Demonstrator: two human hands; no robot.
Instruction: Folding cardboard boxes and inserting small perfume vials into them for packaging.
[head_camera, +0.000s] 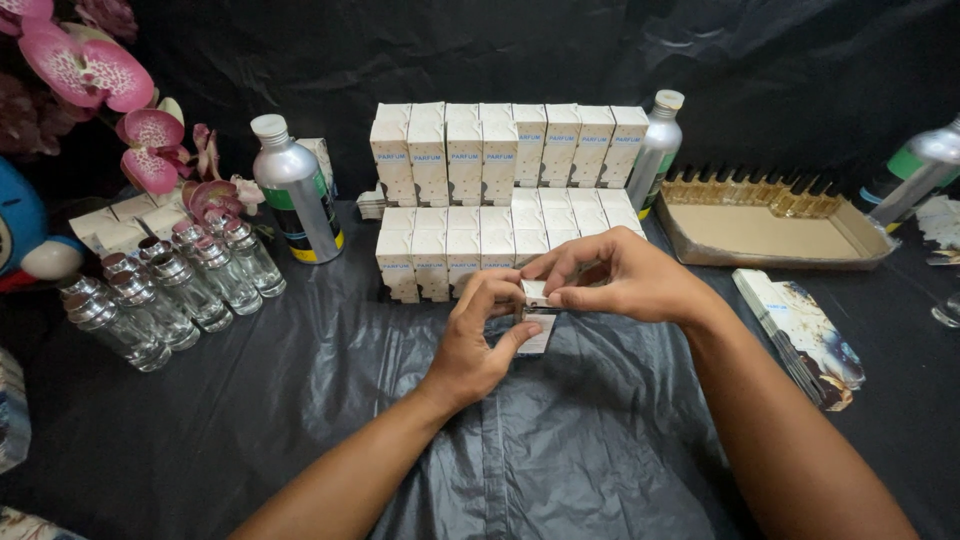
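Head view: both hands meet over the table (300, 420) centre — left hand (475, 345) and right hand (625, 280) share a tight grip on 1 small white carton (537, 318), fingers at its top flap, which looks not fully shut. Behind it, 2 rows of closed cartons (500, 190) stand finished. Glass bottles (165, 290) at left and flat carton blanks (805, 335) at right remain — likely well underway, not done.

Left hand (478, 335) and right hand (625, 278) together grip a small white carton (537, 318) above the black plastic sheet (300, 400). Behind them stand rows of identical white cartons (500, 190). Clear glass bottles (165, 290) cluster at left; flat printed carton blanks (800, 335) lie at right.
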